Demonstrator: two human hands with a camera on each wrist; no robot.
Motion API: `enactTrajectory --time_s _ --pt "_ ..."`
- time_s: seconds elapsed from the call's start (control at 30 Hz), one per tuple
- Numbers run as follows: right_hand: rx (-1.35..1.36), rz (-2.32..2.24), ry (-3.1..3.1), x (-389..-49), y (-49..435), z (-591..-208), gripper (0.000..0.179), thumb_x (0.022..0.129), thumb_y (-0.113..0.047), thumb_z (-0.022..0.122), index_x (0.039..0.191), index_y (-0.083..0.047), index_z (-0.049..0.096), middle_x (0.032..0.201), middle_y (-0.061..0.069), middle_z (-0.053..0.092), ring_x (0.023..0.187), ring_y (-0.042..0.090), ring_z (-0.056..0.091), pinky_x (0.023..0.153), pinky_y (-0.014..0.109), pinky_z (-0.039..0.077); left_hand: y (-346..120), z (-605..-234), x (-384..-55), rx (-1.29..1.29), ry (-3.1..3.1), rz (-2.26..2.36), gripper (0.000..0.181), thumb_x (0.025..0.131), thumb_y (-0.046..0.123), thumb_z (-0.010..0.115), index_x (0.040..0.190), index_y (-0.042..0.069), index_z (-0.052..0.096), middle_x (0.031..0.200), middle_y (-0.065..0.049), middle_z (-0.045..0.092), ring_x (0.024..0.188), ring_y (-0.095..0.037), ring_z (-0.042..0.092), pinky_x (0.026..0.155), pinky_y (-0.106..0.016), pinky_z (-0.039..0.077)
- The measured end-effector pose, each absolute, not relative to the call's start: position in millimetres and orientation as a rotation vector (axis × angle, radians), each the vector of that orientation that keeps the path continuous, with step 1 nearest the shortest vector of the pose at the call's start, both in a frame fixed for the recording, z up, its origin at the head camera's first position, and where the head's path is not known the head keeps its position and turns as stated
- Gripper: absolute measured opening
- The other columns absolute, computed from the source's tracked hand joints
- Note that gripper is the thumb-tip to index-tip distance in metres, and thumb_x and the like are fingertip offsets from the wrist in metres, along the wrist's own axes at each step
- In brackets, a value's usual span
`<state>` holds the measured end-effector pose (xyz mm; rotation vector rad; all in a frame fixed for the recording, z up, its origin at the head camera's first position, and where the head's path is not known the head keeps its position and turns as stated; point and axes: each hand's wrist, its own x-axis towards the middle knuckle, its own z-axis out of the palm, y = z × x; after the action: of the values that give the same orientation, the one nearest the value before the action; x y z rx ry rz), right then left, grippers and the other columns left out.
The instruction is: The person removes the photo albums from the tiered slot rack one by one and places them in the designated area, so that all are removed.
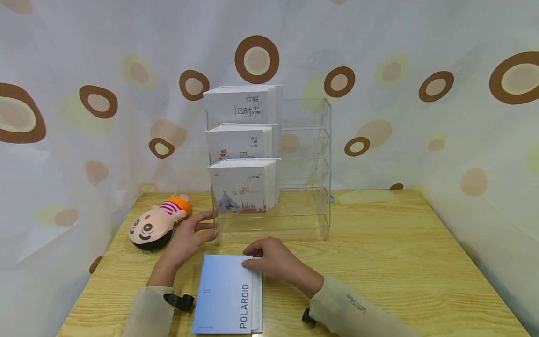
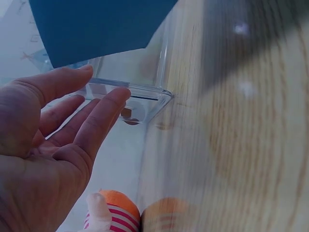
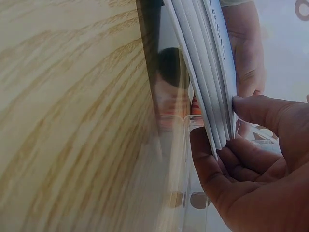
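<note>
My right hand (image 1: 278, 262) pinches the top right corner of a pale blue photo album (image 1: 225, 295) with POLAROID on its cover. In the right wrist view the thumb lies on the cover, fingers under the back, page edges (image 3: 207, 72) between. The album is held up over the table. My left hand (image 1: 189, 238) is at the lower left side of a clear acrylic rack (image 1: 301, 227), fingers fairly straight, fingertips right at its side panel. The left wrist view shows that rack's corner (image 2: 161, 94) by the fingertips and the album's dark blue underside (image 2: 101, 29) above.
Three thick white albums stand in the rack's left half: top (image 1: 236, 107), middle (image 1: 236, 142) and bottom (image 1: 236, 187). A plush doll (image 1: 151, 227) with an orange and striped body lies left of the rack. The wooden table (image 1: 387, 262) meets a patterned curtain (image 1: 303, 37).
</note>
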<state>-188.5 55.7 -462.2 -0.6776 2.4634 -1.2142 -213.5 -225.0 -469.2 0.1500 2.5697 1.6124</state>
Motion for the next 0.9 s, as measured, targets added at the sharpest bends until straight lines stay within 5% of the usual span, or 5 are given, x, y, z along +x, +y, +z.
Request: enactTrajectory --time_s 0.9 --pt "-0.697 -1.192 2.421 -189.7 47.1 -473.6 0.030 0.100 -0.023 0.084 0.122 -0.004 0.084 0.114 0.008 0.085 0.097 0.014 0.075 0.084 0.028 0.061 -224.8 -468.6 -213.8 0.102 2.595 1.572 0.060 0.107 0.014 0.076 0.163 0.011 0.056 0.169 -0.018 0.056 0.147 -0.044 0.063 0.113 -0.054 0.062"
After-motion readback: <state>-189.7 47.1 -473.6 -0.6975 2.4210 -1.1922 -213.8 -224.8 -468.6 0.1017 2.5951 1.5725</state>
